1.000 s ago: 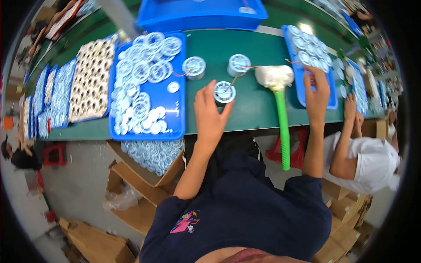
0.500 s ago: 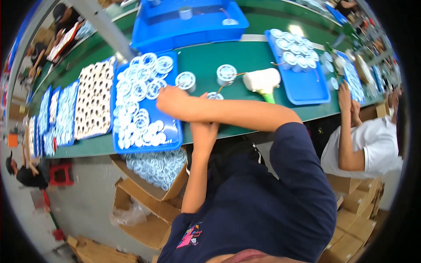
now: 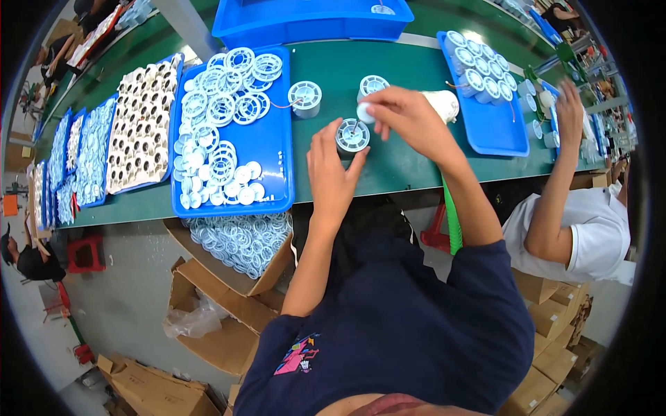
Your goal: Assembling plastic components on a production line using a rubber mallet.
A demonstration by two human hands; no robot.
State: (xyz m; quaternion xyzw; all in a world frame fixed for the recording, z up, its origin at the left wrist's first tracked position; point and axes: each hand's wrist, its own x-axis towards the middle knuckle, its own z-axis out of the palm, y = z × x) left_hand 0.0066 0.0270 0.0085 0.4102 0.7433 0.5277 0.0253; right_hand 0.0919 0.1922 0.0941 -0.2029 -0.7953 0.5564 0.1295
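A light-blue plastic cylinder with a spoked top [image 3: 352, 137] stands on the green table. My left hand [image 3: 330, 166] grips it, fingers on its left side and thumb on its right. My right hand [image 3: 411, 121] pinches a small white disc [image 3: 365, 112] just above and to the right of that cylinder's top, from which a thin wire sticks up. A similar cylinder with a reddish wire [image 3: 305, 99] is upright to the left. Another cylinder [image 3: 373, 84] stands behind my right hand. Partly hidden by my right wrist lies a mallet with a white head [image 3: 444, 105] and green handle.
At left, a blue tray [image 3: 274, 163] holds light-blue rings and white discs. A right-hand blue tray [image 3: 496, 139] carries several cylinders. A blue bin [image 3: 312, 28] stands at the back. Below the table edge is a carton of rings [image 3: 243, 243]. A co-worker [image 3: 565, 222] sits at right.
My right hand has moved from the left tray, where it crossed over my left arm, to the cylinder, and now shows a white disc. My left hand remains at the cylinder. The view has shifted slightly.
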